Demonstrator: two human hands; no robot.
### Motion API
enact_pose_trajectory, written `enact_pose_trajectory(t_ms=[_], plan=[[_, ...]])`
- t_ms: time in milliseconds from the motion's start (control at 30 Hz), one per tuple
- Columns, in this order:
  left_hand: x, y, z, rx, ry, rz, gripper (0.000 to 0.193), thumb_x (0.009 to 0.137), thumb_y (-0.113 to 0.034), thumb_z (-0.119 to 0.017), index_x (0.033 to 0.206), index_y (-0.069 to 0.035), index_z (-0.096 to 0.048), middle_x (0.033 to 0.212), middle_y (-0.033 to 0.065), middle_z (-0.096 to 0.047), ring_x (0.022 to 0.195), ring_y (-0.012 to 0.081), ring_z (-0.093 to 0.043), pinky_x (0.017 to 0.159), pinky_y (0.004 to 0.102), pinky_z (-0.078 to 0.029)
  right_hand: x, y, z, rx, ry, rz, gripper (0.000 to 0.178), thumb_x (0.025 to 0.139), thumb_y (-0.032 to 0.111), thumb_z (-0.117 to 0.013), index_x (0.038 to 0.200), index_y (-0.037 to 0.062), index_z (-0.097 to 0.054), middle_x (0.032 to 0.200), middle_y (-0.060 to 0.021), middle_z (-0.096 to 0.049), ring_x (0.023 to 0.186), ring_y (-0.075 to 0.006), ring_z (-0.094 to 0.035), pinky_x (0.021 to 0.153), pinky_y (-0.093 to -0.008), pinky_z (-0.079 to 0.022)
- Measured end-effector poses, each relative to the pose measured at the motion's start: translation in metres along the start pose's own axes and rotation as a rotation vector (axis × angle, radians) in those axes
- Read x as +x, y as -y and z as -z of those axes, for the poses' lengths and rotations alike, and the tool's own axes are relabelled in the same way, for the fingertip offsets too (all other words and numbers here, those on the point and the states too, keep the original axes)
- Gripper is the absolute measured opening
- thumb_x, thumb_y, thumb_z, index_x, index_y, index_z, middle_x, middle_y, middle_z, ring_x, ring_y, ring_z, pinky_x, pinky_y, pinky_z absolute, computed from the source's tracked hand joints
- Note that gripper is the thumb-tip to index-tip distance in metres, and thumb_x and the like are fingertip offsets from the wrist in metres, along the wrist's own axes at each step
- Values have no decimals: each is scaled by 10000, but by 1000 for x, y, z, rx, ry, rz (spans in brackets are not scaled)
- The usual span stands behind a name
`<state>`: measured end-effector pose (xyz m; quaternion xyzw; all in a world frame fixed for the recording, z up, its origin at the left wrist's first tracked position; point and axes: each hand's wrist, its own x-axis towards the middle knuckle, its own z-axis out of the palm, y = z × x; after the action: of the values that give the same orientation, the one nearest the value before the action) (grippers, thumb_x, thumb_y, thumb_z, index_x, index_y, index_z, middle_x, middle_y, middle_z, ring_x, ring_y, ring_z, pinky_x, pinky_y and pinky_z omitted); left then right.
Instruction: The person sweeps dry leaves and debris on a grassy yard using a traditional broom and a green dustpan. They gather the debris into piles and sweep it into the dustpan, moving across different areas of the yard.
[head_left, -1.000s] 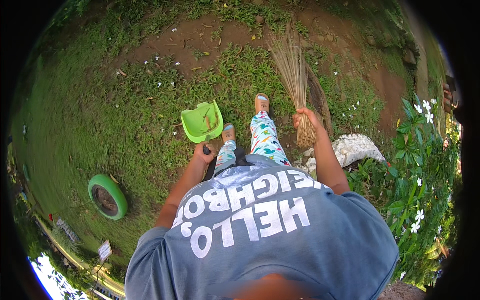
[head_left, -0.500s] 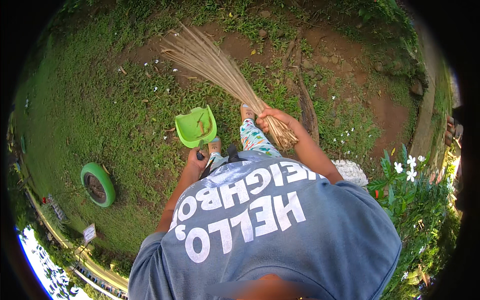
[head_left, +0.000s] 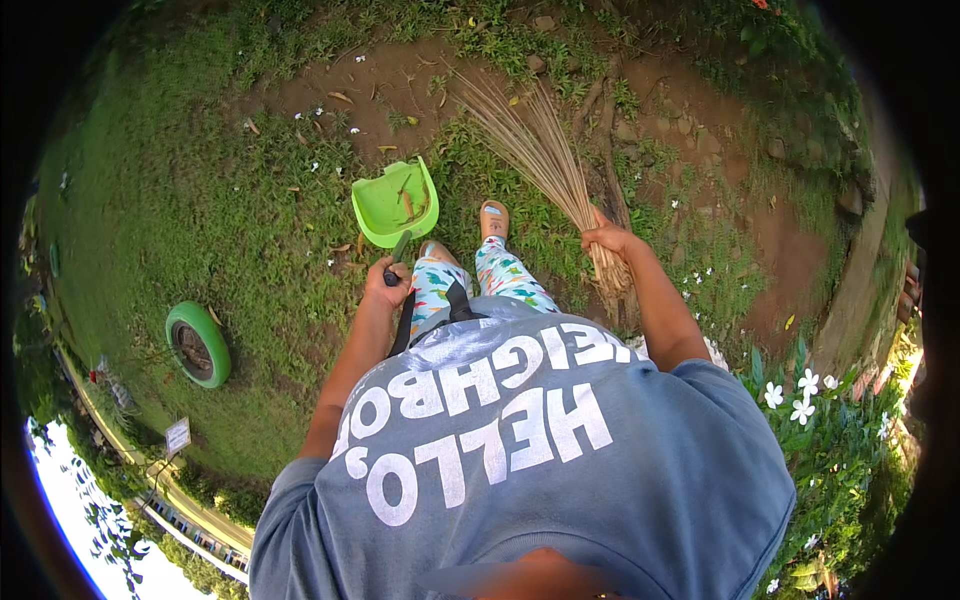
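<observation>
My left hand (head_left: 386, 282) is closed round the dark handle of a bright green dustpan (head_left: 378, 218). Its scoop points away from me, just ahead of my left foot, and a few brown dry leaves (head_left: 407, 204) and twigs lie inside. My right hand (head_left: 610, 238) grips a stick broom (head_left: 545, 155), a bundle of thin tan sticks, close to its thick bound end. The sticks fan out forward and to the left, over bare soil and grass. Between the broom and the dustpan is a gap where my right foot (head_left: 494, 220) shows.
A green-painted tyre (head_left: 198, 344) lies in the grass at the left. Beyond the broom a tree root (head_left: 612, 160) runs along the ground. White flowers (head_left: 803, 400) on a leafy bush stand at the right, near a concrete edge (head_left: 855, 280). Loose leaves and fallen petals dot the grass.
The broom has swung to the right with my right hand, away from the dustpan. My left hand and the dustpan have shifted slightly forward, the leaves still inside.
</observation>
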<state>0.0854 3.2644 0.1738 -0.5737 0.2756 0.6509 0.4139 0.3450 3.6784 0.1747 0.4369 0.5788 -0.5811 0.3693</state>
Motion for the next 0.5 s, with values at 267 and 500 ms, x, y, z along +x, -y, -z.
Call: enact_pose_trajectory(t_ms=[267, 500], plan=[[15, -13, -34, 75, -27, -19, 110, 870, -148, -435, 822, -72, -372, 533, 5, -395, 436, 123, -414, 391, 239, -397, -102, -39, -24, 745, 56, 1, 970, 759, 7, -535, 1393, 317, 130, 706, -99, -570, 544, -184, -559, 488, -332, -492], [33, -46, -56, 80, -31, 50, 85, 859, -131, -436, 824, -67, -393, 535, 4, -402, 442, 119, -401, 395, 244, -389, -10, 51, -72, 858, 320, -130, 80, 764, 124, -535, 732, 51, -531, 586, -73, -561, 467, -179, -551, 471, -318, -495]])
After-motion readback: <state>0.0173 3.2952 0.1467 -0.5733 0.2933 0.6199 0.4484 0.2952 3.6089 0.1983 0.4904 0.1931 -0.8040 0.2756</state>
